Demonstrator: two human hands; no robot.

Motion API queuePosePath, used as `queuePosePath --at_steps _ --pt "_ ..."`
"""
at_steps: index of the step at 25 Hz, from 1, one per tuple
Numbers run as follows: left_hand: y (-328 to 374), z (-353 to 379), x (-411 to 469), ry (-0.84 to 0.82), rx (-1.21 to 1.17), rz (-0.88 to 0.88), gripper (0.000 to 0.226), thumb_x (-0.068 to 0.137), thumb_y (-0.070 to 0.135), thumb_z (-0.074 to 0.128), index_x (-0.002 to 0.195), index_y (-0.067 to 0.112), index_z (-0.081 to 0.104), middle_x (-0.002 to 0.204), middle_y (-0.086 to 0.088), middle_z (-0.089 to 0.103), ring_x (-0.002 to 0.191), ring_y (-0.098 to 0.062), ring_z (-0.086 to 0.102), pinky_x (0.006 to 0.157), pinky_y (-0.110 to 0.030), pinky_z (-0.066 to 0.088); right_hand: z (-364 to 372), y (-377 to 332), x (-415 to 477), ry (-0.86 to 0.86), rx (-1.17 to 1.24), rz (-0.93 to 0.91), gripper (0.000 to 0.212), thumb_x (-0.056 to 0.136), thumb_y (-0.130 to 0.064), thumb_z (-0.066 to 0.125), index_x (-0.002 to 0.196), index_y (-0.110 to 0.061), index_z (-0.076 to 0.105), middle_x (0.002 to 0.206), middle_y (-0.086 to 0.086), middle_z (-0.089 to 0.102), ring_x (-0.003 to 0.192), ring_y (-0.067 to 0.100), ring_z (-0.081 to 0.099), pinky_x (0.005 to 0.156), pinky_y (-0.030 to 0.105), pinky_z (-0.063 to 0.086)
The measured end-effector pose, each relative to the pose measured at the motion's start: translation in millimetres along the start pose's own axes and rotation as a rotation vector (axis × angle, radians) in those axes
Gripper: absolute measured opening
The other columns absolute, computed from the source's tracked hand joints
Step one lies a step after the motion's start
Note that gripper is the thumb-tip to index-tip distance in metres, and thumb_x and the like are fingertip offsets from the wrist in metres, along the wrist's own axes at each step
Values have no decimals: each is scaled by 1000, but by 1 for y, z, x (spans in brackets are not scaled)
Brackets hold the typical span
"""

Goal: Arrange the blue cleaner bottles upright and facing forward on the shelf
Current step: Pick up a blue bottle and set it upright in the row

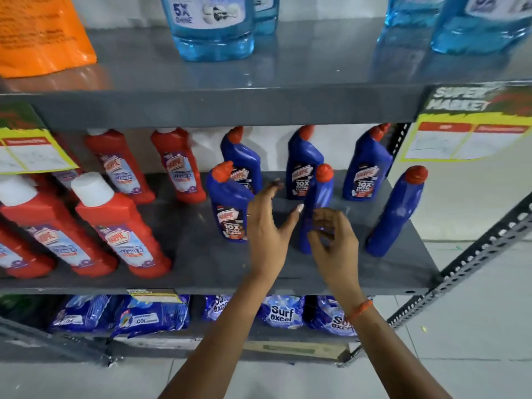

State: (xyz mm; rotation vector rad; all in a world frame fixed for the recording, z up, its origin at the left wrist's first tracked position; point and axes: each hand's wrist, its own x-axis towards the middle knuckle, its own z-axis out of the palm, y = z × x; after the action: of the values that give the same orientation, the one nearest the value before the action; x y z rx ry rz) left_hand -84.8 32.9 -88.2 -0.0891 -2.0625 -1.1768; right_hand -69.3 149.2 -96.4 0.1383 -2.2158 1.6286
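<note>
Several blue cleaner bottles with red caps stand upright on the grey middle shelf (201, 254). Three at the back (243, 156) (302, 162) (365, 165) and a front-left one (230, 205) show their labels. A front-middle bottle (318, 197) and a front-right bottle (398, 211) show plain blue sides. My left hand (266, 231) hovers open just left of the middle bottle, its thumb near the bottle's side. My right hand (331, 240) curls in front of the same bottle's lower half; a firm grip cannot be made out.
Red cleaner bottles (121, 226) with white caps fill the shelf's left half. Large pale-blue liquid bottles (210, 24) and an orange pack (37, 33) sit on the shelf above. Detergent packs (282, 312) lie below. A perforated metal upright (475, 260) bounds the right end.
</note>
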Motion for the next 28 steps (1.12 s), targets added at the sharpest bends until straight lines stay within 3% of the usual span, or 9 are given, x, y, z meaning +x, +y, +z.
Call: queuePosePath --at_steps 5,7,11,16,19,24,26,28 --pt "8 40 -5 -211 -32 -220 53 74 34 74 118 10 55 115 -8 67 104 -20 63 89 -37 52 -22 54 18 -121 -106 97 39 73 4 65 109 -4 53 110 14 53 99 34 58 83 46 54" --pt "10 48 -5 -212 -18 -290 54 72 35 75 117 9 56 109 -10 71 97 -21 67 83 -36 55 -21 67 25 -159 -151 104 45 70 2 69 112 1 52 112 17 52 107 38 53 89 42 49" --pt "9 54 -2 -204 38 -325 45 71 35 76 104 8 63 97 -12 74 85 -24 68 72 -30 52 -8 80 31 -296 -218 154 62 67 -9 75 122 -5 47 122 17 50 114 25 44 89 18 34" --pt "9 55 10 -253 111 -341 41 67 38 78 90 6 64 86 -12 73 72 -22 64 64 -26 46 -1 86 32 -299 -155 209 71 65 -12 77 127 -12 43 125 11 47 106 9 42 88 17 36" --pt "12 55 12 -247 143 -344 38 67 36 78 89 7 65 86 -11 73 74 -22 66 65 -27 47 2 87 31 -259 -115 211 74 63 -10 79 127 -14 43 125 11 46 110 17 49 91 25 41" --pt "9 55 17 -241 126 -391 28 68 33 76 74 9 63 74 -11 71 61 -19 57 57 -27 41 -1 88 33 -259 -117 182 73 61 -15 82 123 -13 45 121 10 48 103 11 45 97 39 47" --pt "4 50 22 -245 48 -418 37 66 38 76 64 7 55 64 -14 65 56 -24 54 52 -35 44 -7 87 37 -253 -111 183 79 57 -23 86 124 -15 44 122 9 47 107 15 47 98 40 46" --pt "0 42 33 -312 -71 -432 37 65 36 76 67 4 58 66 -16 67 60 -25 61 59 -43 50 -16 86 44 -279 -87 205 89 52 -34 88 126 -17 42 124 6 49 111 18 50 98 39 47"
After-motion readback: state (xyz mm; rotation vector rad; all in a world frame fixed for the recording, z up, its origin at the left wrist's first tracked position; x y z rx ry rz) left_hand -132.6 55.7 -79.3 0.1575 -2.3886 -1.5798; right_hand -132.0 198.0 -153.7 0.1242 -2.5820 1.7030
